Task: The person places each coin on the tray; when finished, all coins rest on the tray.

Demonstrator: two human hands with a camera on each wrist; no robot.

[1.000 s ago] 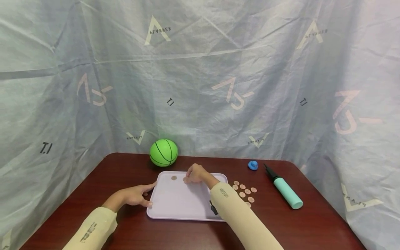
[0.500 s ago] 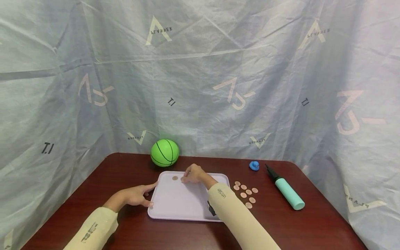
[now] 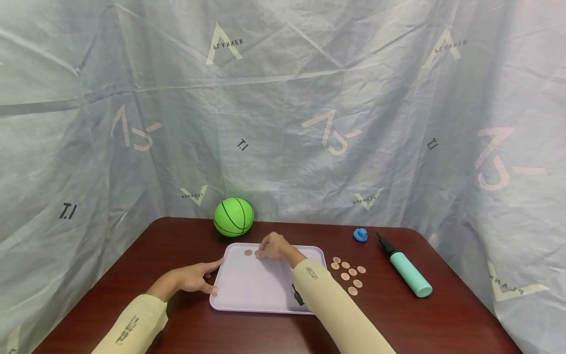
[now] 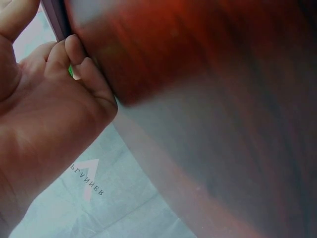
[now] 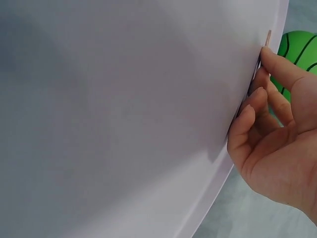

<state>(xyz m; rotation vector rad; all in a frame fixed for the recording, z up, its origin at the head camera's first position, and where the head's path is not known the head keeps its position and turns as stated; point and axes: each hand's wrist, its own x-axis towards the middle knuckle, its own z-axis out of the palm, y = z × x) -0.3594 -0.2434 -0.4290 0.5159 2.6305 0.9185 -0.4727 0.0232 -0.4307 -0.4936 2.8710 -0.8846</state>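
A pale lilac tray [image 3: 261, 290] lies on the dark red table, and a copper-coloured coin [image 3: 248, 252] rests near its far left corner. Just right of that coin, my right hand [image 3: 275, 247] pinches another coin [image 3: 257, 253] against the tray. Its fingers curl at the tray surface in the right wrist view, hiding most of the pinched coin. My left hand [image 3: 191, 278] rests at the tray's left side, thumb and index finger spread apart and touching the rim. In the left wrist view its other fingers are loosely bent beside the tray edge.
Several more coins [image 3: 345, 277] are scattered on the table right of the tray. A green ball [image 3: 233, 217] sits behind the tray. Farther right are a blue rubber duck [image 3: 360, 235] and a mint hand pump [image 3: 410, 274] with a black nozzle. A grey curtain [image 3: 283, 167] surrounds the table.
My right hand has slid slightly left, bringing the pinched coin closer to the coin on the tray. My left hand stays at the tray's left rim.
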